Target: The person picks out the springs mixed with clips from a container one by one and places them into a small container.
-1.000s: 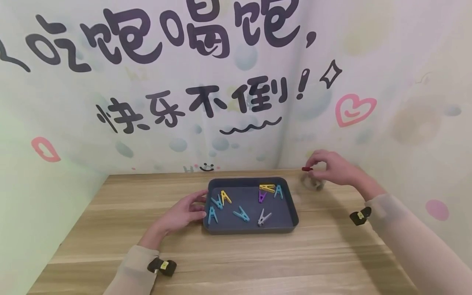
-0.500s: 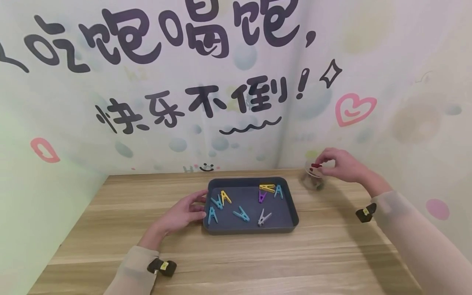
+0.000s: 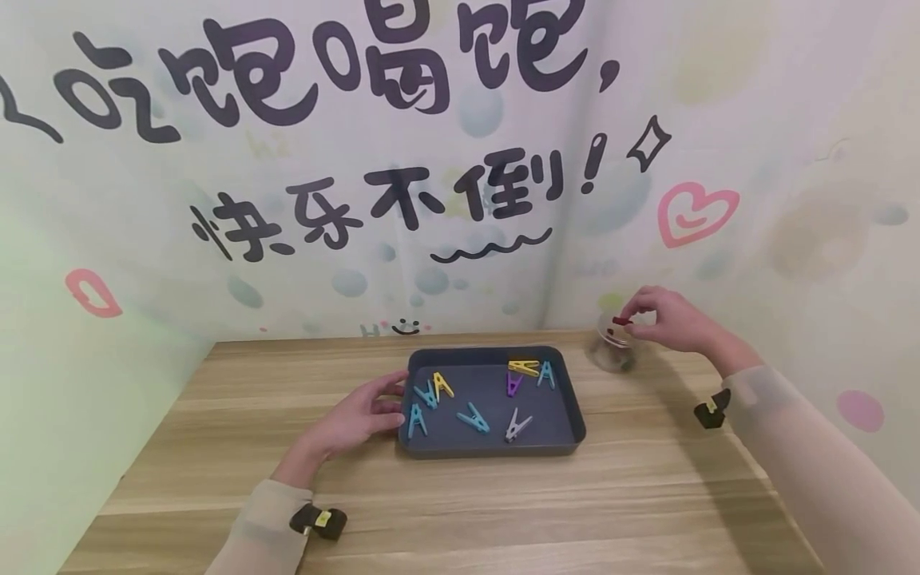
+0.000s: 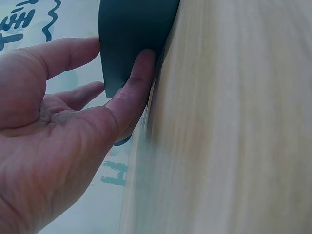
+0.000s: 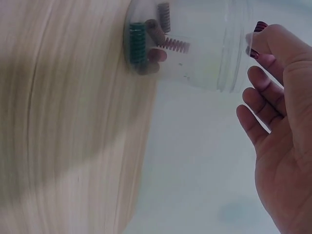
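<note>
My right hand (image 3: pixel 672 322) pinches a small red coil spring (image 3: pixel 622 321) between thumb and index finger, right at the mouth of a clear jar (image 3: pixel 602 355). In the right wrist view, the other fingers are spread loosely beside the jar's rim. Inside the jar lie a green spring (image 5: pixel 138 43) and several dark reddish springs (image 5: pixel 175 45). My left hand (image 3: pixel 355 415) rests against the left end of a dark grey tray (image 3: pixel 496 450), thumb and fingers extended along its wall. Within the tray lie several clothespins, among them a yellow one (image 3: pixel 523 367) and a grey one (image 3: pixel 517 426).
The tray and jar stand on a wood-grain table (image 3: pixel 460 511). Behind them hangs a pale curtain (image 3: pixel 323 303) with black lettering, right at the table's back edge. Each sleeve carries a black strap device (image 3: pixel 319 521) at the wrist.
The right hand has moved a little to the right with the red spring, from the jar's left rim to over its mouth. The left hand stays at the tray.
</note>
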### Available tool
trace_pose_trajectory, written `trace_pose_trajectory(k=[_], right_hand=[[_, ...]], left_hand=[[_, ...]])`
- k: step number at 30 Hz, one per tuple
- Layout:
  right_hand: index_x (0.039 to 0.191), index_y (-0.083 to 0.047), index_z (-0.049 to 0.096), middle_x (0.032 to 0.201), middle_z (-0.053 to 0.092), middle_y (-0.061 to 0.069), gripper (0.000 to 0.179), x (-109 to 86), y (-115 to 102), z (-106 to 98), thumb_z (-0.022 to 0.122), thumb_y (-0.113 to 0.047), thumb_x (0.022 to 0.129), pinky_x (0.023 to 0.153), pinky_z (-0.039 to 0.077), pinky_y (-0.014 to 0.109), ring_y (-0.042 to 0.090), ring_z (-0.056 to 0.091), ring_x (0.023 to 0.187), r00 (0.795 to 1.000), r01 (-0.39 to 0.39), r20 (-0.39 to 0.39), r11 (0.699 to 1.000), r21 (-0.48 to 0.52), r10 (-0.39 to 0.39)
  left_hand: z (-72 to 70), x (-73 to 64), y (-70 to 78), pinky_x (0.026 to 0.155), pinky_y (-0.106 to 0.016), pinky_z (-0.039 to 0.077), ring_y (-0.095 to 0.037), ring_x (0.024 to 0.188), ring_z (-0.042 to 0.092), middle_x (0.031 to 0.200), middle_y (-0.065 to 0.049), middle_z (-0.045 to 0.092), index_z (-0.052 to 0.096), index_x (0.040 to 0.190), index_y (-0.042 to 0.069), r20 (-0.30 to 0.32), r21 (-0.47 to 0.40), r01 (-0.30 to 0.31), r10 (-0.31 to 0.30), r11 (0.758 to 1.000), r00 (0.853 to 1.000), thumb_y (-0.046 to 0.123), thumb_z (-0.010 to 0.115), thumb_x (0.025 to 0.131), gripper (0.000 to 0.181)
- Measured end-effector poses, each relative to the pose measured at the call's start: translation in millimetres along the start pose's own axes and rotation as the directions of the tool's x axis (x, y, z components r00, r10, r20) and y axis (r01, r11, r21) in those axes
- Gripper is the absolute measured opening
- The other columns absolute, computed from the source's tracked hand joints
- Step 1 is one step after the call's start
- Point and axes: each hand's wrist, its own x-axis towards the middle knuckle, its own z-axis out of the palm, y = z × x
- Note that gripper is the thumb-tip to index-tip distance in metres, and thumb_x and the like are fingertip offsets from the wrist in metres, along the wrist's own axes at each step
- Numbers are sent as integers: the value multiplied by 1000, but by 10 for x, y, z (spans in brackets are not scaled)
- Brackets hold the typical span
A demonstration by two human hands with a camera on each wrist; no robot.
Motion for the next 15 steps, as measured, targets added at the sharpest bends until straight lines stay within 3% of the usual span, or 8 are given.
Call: trace_pose_trajectory(k=[8, 15], right_hand=[[122, -2, 74, 125, 67, 19, 31, 10, 48, 77, 79, -12, 94, 98, 52, 65, 40, 59, 116, 1000, -1, -10, 1000, 25, 1], [132, -4, 68, 131, 64, 16, 39, -42, 83, 125, 78, -15, 96, 104, 47, 67, 40, 55, 124, 999, -9, -47, 999, 50, 11]], left_hand=[[4, -6, 32, 111, -47, 52, -48, 140, 51, 153, -30, 46, 26, 166, -2, -3, -1, 7, -7, 1000, 1000, 0, 62, 104, 72], [-7, 6, 42, 111, -47, 52, -50, 140, 50, 153, -32, 45, 25, 165, -5, 9, -21, -16, 16, 1000, 1000, -1, 62, 104, 72]])
